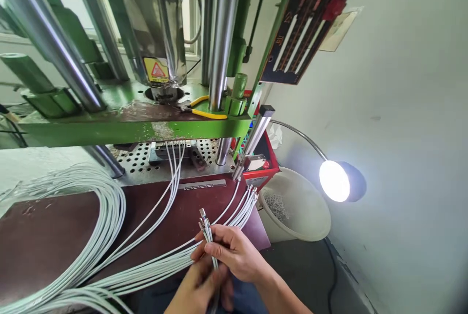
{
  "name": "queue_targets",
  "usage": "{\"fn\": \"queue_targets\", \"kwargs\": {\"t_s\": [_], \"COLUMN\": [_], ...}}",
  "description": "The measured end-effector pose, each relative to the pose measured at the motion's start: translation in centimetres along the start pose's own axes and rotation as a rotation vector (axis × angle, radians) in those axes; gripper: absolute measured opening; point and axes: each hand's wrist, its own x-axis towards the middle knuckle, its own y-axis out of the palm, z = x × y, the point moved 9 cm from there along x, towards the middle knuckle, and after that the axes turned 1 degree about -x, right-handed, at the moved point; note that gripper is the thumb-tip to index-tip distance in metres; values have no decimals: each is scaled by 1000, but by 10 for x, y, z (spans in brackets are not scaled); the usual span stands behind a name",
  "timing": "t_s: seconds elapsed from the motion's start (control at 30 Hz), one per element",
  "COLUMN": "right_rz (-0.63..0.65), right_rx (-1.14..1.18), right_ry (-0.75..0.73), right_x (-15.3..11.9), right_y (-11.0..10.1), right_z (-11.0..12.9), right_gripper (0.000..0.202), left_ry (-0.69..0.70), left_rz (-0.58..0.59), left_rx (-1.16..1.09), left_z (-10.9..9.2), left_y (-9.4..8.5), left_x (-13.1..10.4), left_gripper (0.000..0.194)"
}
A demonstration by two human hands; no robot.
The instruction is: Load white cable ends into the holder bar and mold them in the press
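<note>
Cable bundle (208,237) in the head view stands out above the near edge of the brown board (51,236), its metal tips (203,214) gathered and pointing toward the green press (91,133). The right hand (239,255) pinches it between thumb and fingers just below those tips, seemingly to keep them together and in sight. The left hand (200,282) curls near the strands lower down, perhaps to steady them, but blur leaves its grip impossible to tell. More white cables (243,212) lie with their ends together at the board's right, likely for easy reach. Other strands (173,182) run up into the mould (157,155) under the press. A lit lamp (334,181) hangs at the right, presumably to brighten the work; pliers (210,114) rest on the press ledge, perhaps to stay handy.
</note>
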Motion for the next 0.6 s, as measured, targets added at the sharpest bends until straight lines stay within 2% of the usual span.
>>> {"fn": "queue_targets", "kwargs": {"t_s": [0.07, 0.17, 0.23, 0.33, 0.43, 0.53, 0.6], "right_rz": [-2, -38, -25, 84, 157, 93, 168], "right_rx": [-25, 29, -26, -266, -423, -413, -401], "right_ry": [5, -64, -90, -27, 3, 10, 96], "right_x": [3, 8, 10, 9, 6, 6, 7], "right_y": [-2, -13, -17, -12, -3, -5, 2], "right_z": [0, 10, 17, 18, 17, 21, 16], "right_gripper": [46, 70, 65, 40, 37, 43, 42], "left_ry": [25, -11, -60, -82, -18, 45, 61], "left_rz": [-35, 84, 150, 151, 76, 33, 22], "left_rx": [-133, -248, -295, -369, -417, -414, -413], "left_z": [2, 16, 29, 36, 22, 3, -6], "left_y": [-3, 6, 12, 12, 4, -1, -4], "left_x": [6, 9, 10, 15, 21, 22, 20], "left_gripper": [42, 37, 37, 42, 44, 40, 37]}}
